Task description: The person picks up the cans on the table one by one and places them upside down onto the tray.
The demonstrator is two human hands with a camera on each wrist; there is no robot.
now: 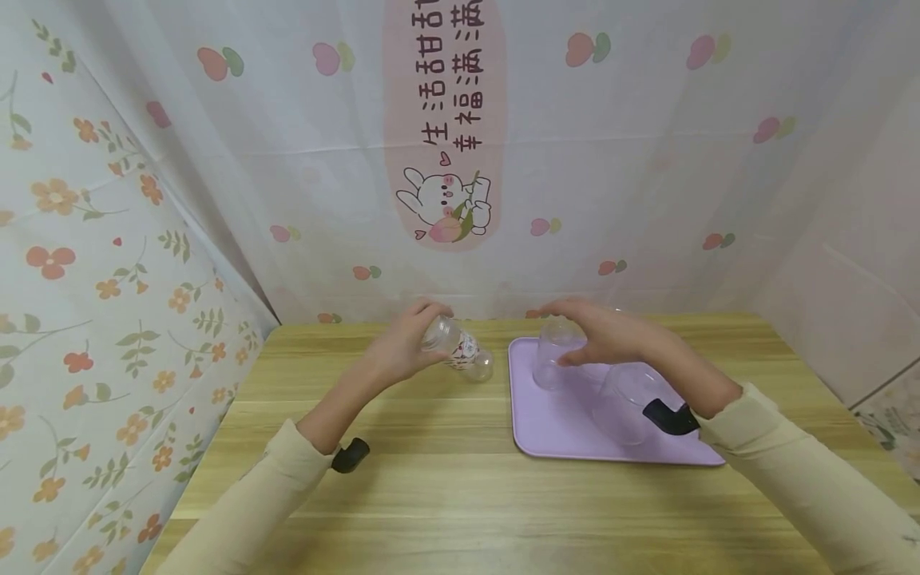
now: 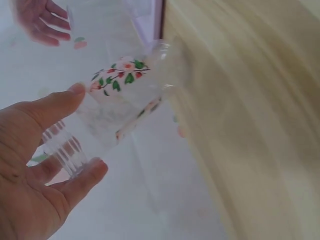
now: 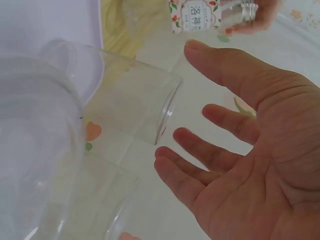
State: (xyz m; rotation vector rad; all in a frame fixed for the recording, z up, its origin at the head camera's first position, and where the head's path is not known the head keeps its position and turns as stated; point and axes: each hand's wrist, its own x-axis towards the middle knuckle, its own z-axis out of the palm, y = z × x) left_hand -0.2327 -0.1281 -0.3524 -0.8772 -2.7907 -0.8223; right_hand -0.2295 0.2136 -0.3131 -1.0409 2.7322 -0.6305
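In the head view my left hand (image 1: 404, 345) grips a clear bottle (image 1: 467, 351) with a flower-patterned label. Thumb and fingers curl round the bottle's ridged end (image 2: 67, 150), seen in the left wrist view. The bottle leans, its rounded end lower and pointing right; whether that end touches the table cannot be told. My right hand (image 1: 607, 331) is spread beside a clear glass (image 1: 550, 363) at the left of a purple tray (image 1: 546, 443). In the right wrist view its fingers (image 3: 210, 150) stay apart from the glass's rim, holding nothing.
A larger clear round vessel (image 1: 621, 407) stands on the tray, below the right forearm. Behind it another clear glass (image 3: 100, 195) shows partly in the right wrist view. The wooden table (image 1: 431, 495) meets a patterned curtain (image 1: 345, 176) at the back.
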